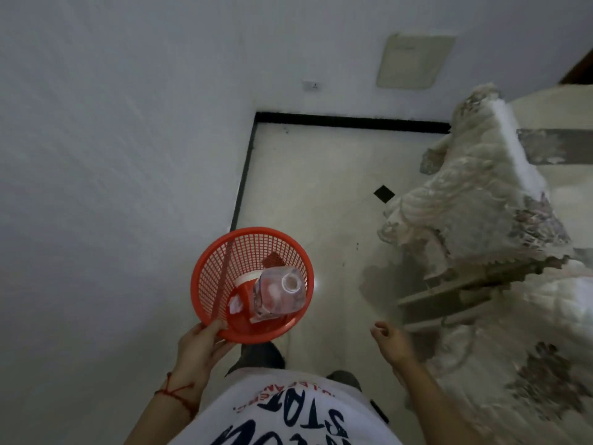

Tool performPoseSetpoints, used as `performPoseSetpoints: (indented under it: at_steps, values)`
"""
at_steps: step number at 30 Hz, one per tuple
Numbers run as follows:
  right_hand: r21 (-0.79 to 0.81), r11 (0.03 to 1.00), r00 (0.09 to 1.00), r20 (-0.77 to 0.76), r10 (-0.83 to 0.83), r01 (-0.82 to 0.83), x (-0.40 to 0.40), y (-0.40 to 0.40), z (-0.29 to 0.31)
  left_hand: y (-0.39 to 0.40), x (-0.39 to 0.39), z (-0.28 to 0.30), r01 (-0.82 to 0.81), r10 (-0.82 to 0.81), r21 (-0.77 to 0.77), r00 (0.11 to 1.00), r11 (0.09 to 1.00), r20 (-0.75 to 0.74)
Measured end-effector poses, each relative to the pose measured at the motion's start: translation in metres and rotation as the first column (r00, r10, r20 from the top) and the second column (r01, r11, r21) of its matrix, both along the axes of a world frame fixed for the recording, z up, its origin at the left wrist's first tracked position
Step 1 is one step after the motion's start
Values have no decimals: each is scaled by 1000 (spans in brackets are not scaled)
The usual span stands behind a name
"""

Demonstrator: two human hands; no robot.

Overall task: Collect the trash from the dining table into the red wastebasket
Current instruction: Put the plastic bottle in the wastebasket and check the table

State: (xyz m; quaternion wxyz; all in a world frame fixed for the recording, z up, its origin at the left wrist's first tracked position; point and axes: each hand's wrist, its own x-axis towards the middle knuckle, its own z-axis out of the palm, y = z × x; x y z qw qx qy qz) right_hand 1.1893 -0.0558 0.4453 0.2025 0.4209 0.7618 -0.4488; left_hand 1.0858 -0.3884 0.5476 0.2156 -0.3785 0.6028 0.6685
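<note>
The red wastebasket [221, 258], a plastic mesh bin, hangs above the floor near the left wall. My left hand [199, 345] grips its near rim, thumb over the edge. Inside it lies a clear plastic bottle [276, 295] with its open mouth facing up, beside crumpled paper [236, 304] and other scraps. My right hand [393, 342] hovers to the right of the basket, fingers loosely curled, holding nothing. The dining table [481, 194], covered with a pale lace cloth, fills the right side.
A white wall [112, 139] runs close along the left. The pale tiled floor [314, 175] with a black border lies ahead. A chair [449, 297] stands pushed under the table's cloth at right. My feet show below the basket.
</note>
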Motion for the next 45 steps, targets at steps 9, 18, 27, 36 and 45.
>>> performPoseSetpoints:
  at_steps: [9, 18, 27, 36, 45]
  values:
    - [9, 962, 962, -12, -274, 274, -38, -3, 14, 73, -165, 24, 331, -331, -23, 941, 943, -63]
    - [26, 894, 880, -190, -435, 447, -106, 58, 41, 167, -224, 14, 495, -494, 29, 869, 869, -22]
    - [30, 844, 775, -416, -477, 535, -173, 124, 86, 239, -267, 19, 585, -585, 43, 811, 810, -9]
    - [-82, 716, 499, -662, -559, 693, -215, 169, 160, 301, -323, 15, 656, -660, 87, 751, 750, 18]
    - [-183, 497, 161, -806, -570, 848, -215, 257, 220, 351, -344, 16, 693, -694, 52, 720, 719, 11]
